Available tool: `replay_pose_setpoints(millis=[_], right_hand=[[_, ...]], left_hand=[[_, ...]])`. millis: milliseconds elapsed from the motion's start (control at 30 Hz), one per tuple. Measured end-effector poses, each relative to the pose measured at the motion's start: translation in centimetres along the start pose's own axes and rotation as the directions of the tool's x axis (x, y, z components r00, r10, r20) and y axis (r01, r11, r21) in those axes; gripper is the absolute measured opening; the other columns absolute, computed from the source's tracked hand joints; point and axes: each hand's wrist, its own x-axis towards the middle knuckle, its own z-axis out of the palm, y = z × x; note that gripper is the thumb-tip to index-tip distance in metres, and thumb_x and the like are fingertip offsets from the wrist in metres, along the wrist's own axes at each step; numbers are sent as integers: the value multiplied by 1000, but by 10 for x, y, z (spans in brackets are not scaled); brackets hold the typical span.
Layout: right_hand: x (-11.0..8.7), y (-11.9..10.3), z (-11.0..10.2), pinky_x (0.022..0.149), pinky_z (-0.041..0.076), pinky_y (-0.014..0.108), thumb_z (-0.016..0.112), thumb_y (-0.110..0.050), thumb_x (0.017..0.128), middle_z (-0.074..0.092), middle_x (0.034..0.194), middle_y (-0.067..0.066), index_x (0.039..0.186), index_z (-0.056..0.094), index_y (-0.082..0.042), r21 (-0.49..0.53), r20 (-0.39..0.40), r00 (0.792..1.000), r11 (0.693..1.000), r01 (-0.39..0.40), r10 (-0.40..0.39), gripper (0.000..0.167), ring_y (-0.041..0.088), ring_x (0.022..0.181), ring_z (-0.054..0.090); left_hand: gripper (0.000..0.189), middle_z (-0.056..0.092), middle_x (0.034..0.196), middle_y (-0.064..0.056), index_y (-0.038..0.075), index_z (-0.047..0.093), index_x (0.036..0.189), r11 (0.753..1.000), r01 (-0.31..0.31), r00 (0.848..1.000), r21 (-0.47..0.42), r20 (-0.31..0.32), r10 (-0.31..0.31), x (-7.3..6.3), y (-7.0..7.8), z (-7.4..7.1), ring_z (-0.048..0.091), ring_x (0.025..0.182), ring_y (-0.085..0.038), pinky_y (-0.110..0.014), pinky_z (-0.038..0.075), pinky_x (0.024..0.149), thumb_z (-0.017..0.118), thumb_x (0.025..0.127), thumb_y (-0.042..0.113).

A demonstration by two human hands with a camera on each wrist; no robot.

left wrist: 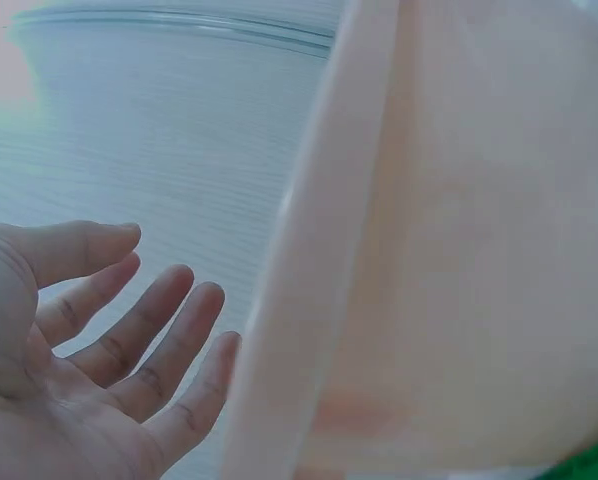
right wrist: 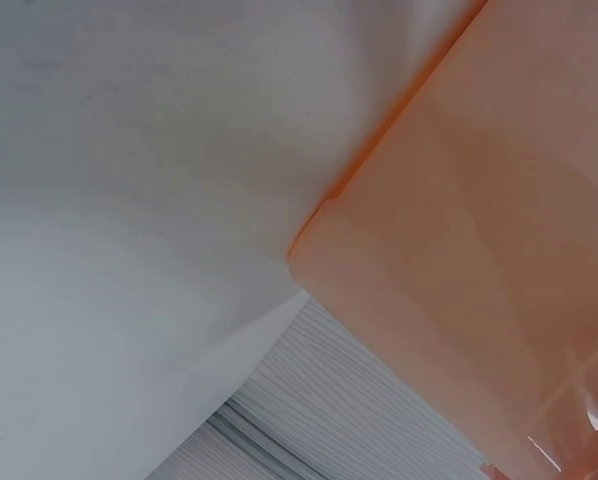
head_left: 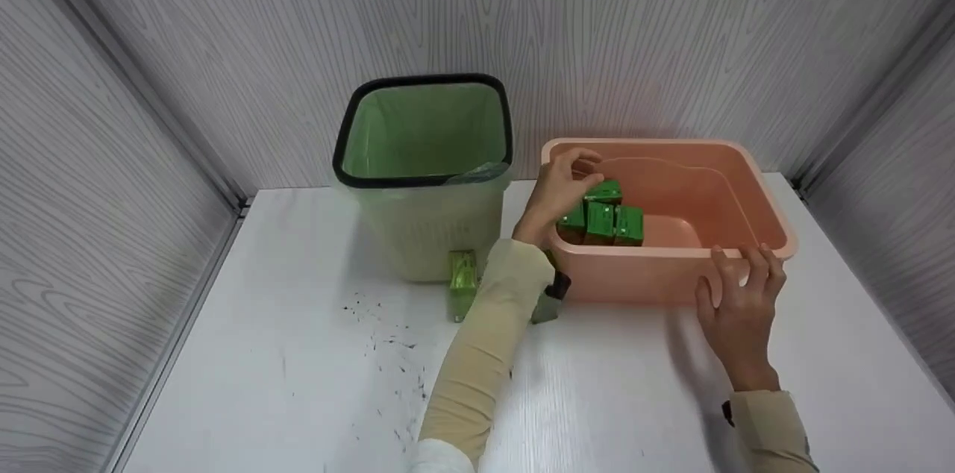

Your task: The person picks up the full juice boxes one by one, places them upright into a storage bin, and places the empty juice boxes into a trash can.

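Observation:
My left hand [head_left: 563, 188] reaches over the left rim of a pink plastic bin [head_left: 671, 275], fingers loosely bent with nothing between them. Just beside its fingertips, several small green boxes [head_left: 629, 223] sit together in the bin's left end. The left wrist view shows this hand [left wrist: 109, 370] with fingers spread, palm showing, next to the bin's pale wall [left wrist: 459, 240]. At the front right corner, my right hand [head_left: 742, 309] has its fingertips at the bin's rim, the thumb apart from the fingers. Only the bin's side [right wrist: 459, 250] shows clearly in the right wrist view.
A pale green waste bin [head_left: 425, 227] with a black rim and a liner stands left of the pink bin. By its base is a green carton [head_left: 462, 286]; a grey-green item [head_left: 547, 309] is partly hidden by my left arm. Dark specks dot the white table [head_left: 298, 354].

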Motion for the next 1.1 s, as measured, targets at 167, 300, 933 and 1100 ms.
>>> replay_pose_setpoints(millis=[167,300,933,1100], right_hand=[[1,0,-1,93,42,72,69,1,87,50,127,32,125,65,2,-5,10,1000,1000,-8,8,38,53,131,37],[1,0,-3,92,43,72,69,0,88,50,128,33,125,64,2,-25,23,1000,1000,-9,10,38,53,131,37],[9,-6,-11,86,46,72,70,4,85,51,130,34,126,65,3,4,93,996,1000,-5,5,41,53,130,39],[12,-18,-19,90,42,70,69,6,84,49,130,36,124,63,6,87,66,997,995,-49,44,40,54,125,41]], left_hand=[[27,66,121,-17,0,64,126,997,-73,997,-9,2,73,-17,0,-13,63,111,-26,-24,48,94,64,100,6],[25,66,117,-17,-2,65,124,992,-116,993,-45,1,116,-30,-3,-18,63,109,-25,-24,48,93,64,100,4],[25,67,116,-18,-3,64,124,990,-129,992,-60,-8,128,-102,-16,-45,64,107,-25,-35,53,92,63,100,4],[24,68,115,-14,-2,65,123,992,-126,992,-11,-22,125,-121,-22,-52,63,108,-25,-38,53,92,64,100,5]])
